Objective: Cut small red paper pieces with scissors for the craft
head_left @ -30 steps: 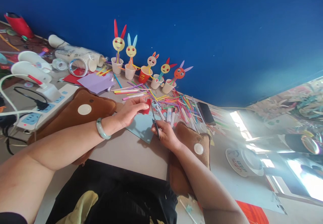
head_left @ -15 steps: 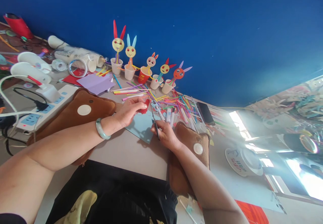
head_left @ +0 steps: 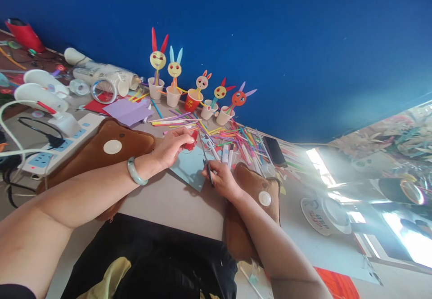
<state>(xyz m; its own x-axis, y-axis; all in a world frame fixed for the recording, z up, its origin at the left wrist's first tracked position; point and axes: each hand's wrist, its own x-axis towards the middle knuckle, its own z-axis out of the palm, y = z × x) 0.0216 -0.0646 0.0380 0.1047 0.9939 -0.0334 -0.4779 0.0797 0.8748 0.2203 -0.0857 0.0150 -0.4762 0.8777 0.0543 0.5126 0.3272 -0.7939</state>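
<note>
My left hand (head_left: 175, 146), with a pale bangle (head_left: 137, 173) at the wrist, pinches a small piece of red paper (head_left: 192, 140). In my right hand (head_left: 221, 178) are black-handled scissors (head_left: 209, 171), their blades pointing away from me just right of the red paper. A gap shows between blades and paper. Beneath both hands lies a light blue sheet of paper (head_left: 189, 168) with shadows across it. Beyond them, many coloured sticks (head_left: 178, 121) and several markers (head_left: 231, 156) are scattered on the table.
Several paper cups (head_left: 173, 96) with rabbit-faced figures stand along the blue wall. Brown cushions (head_left: 249, 200) lie beside both forearms. A power strip (head_left: 64, 146) and purple paper (head_left: 126, 111) are at left. A phone (head_left: 275, 150) and a white bowl (head_left: 324, 217) are at right.
My left hand and the red paper have shifted very slightly left, and the paper's angle has changed a little. My right hand and the scissors have hardly moved.
</note>
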